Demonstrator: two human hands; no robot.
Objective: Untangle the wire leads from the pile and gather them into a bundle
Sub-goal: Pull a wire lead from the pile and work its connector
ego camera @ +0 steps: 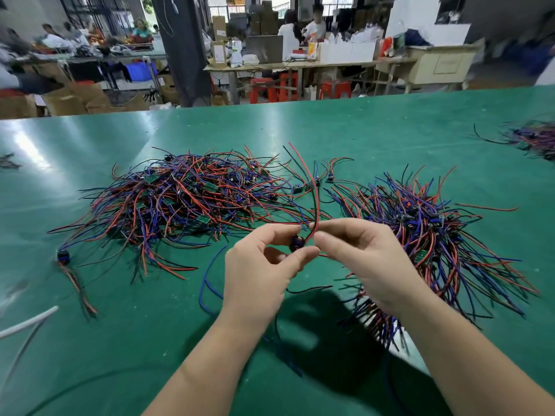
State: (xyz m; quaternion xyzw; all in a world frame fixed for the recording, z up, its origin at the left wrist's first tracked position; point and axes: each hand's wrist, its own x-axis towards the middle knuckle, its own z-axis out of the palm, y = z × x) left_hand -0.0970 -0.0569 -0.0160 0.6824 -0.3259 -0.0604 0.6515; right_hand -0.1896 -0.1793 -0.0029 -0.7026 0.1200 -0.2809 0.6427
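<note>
**Partway Through: Big Knot Left, One Lead in Hand**

Beneath everything, a smooth, glossy green desk. On it, the tangled pile: thin, springy red, blue and black insulated wires, small green circuit boards snagged among them. Judged the larger share of the work, not yet sorted.

Right of the pile, a gathered bundle, strands fanned roughly one way, ends loose, somewhat smaller than the pile.

Just in front of the pile's right edge, left hand and right hand, close together. Right grip pinched narrow on the single lead, a red-and-black pair arching up beside the pile's right edge.

In front of the pile, a stray blue wire, limp and curved.

Left grip pinched on the small dark round plug at the lead's end.
</note>
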